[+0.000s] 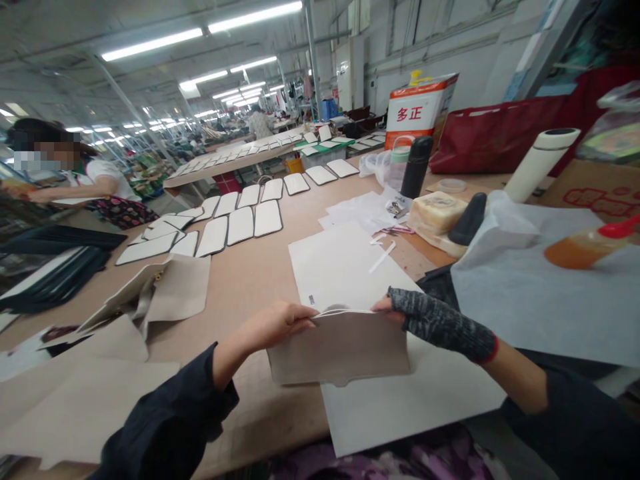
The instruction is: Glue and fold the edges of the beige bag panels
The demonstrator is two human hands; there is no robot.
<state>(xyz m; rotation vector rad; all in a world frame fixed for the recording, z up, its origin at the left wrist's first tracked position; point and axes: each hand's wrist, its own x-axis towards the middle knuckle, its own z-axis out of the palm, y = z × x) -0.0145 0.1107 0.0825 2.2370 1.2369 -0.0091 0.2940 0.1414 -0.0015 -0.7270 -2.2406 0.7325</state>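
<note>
Both hands hold a beige leather-like panel [345,350] by its upper edge, where two layers show slightly parted in the middle. My left hand [287,322] is bare and pinches the left end of that edge. At the right end, my right hand [400,308], in a grey fingerless glove with a red cuff, grips the same edge between thumb and fingers. The panel tilts over a white sheet [345,257] that lies on the table beneath it. A thin white strip [383,257] rests on this sheet.
Rows of white dark-edged pieces [241,225] cover the far left table. More beige panels [183,290] are piled at left. On the right stand a black bottle [417,167], a white flask [543,163], a glue bottle [590,247] and a can [417,110]. A co-worker [95,173] sits left.
</note>
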